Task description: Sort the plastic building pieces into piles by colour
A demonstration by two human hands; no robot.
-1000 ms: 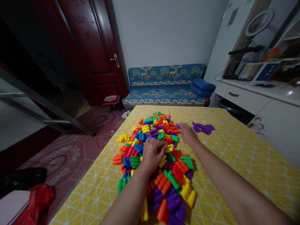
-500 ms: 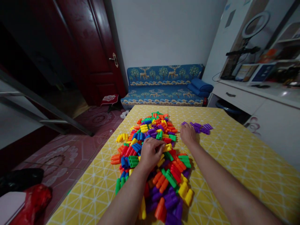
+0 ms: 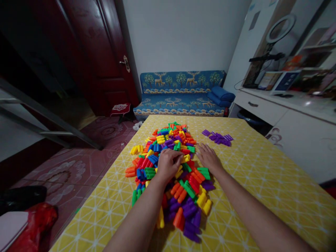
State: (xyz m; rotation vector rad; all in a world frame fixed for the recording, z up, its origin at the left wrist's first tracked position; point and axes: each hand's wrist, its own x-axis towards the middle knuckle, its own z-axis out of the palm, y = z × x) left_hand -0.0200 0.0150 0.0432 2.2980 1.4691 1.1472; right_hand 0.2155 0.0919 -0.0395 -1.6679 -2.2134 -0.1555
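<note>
A long heap of plastic toy building blocks [image 3: 179,192], bullet-shaped tubes joined side by side, lies on the table in red, orange, yellow, green, blue and purple. My left hand [image 3: 168,163] rests over the middle of the heap with its fingers curled in. Its thumb and forefinger come together beside a yellow block [image 3: 186,158]; whether they grip anything is hidden. Flat on the cloth at the heap's right edge, my right hand [image 3: 210,159] has its fingers spread and holds nothing. Beyond it, a small group of purple blocks [image 3: 219,138] lies apart from the heap.
A yellow cloth with white lines [image 3: 257,182] covers the table. Behind it stands a blue patterned sofa [image 3: 174,99]. A white cabinet [image 3: 291,127] is on the right, and a metal ladder-like frame [image 3: 52,122] on the left. A red stool [image 3: 120,109] stands by the door.
My right hand has drawn back from the purple group toward the heap, leaving those blocks on the cloth. My left hand stays over the heap. The view has shifted slightly.
</note>
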